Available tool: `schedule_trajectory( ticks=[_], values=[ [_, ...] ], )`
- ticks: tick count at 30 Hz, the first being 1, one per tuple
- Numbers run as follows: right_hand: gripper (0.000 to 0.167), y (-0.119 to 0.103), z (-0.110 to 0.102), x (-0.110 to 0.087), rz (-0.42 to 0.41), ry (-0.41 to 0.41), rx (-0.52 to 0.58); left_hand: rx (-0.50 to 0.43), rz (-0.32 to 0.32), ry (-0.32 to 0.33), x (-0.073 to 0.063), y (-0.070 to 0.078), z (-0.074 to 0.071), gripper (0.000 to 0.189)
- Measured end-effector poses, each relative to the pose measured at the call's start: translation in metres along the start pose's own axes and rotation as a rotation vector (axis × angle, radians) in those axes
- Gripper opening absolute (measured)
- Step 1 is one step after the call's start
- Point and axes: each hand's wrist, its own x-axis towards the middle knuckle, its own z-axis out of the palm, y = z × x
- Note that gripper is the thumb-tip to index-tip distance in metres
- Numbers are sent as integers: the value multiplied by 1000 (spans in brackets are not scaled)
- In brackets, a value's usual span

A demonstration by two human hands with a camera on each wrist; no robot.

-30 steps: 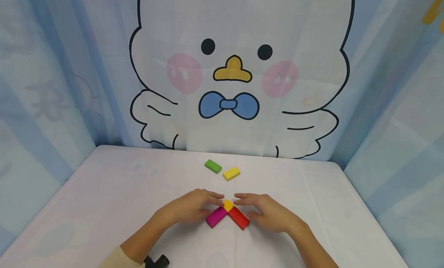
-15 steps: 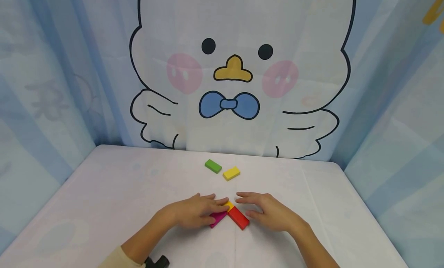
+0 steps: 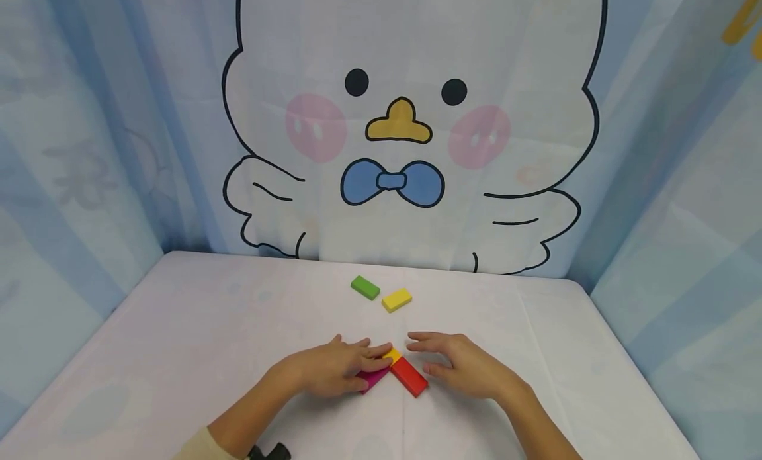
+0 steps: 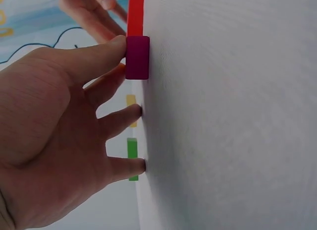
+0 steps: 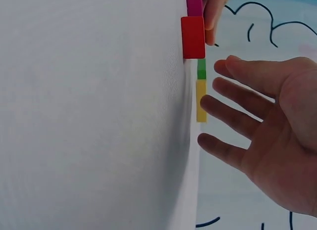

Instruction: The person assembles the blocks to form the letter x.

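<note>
My left hand (image 3: 333, 367) lies over a magenta block (image 3: 374, 378) with its fingers spread. In the left wrist view its thumb touches the top of the magenta block (image 4: 137, 57). Its fingertips reach over an orange-yellow block (image 3: 393, 355), partly hidden under them. A red block (image 3: 409, 376) meets the orange-yellow one, so the three form an upside-down V on the table. My right hand (image 3: 467, 367) hovers just right of the red block, fingers loosely extended and holding nothing. In the right wrist view a gap shows between those fingers and the red block (image 5: 193, 37).
Farther back on the white-covered table (image 3: 208, 327) lie a green block (image 3: 365, 288) and a yellow block (image 3: 396, 300), side by side and angled. Behind the table hangs a curtain (image 3: 393, 235) with a cartoon bird. A black object (image 3: 276, 452) shows by the left sleeve.
My left hand has shifted right, laying its fingers and thumb over the magenta and orange-yellow blocks. The right hand has barely moved, and the blocks stay in place.
</note>
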Motion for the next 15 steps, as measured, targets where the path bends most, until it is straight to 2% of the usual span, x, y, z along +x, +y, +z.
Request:
schedule_trajectory(
  ticks=[4,9,15],
  values=[
    [40,1,-1,0,15,40,-17,-5,-1,-2,-2,0,1,57],
    [39,3,-1,2,58,128,-47,-15,0,-1,-3,-1,2,56],
    [38,6,-7,12,47,180,-57,-17,12,9,-2,-1,1,56]
  ],
)
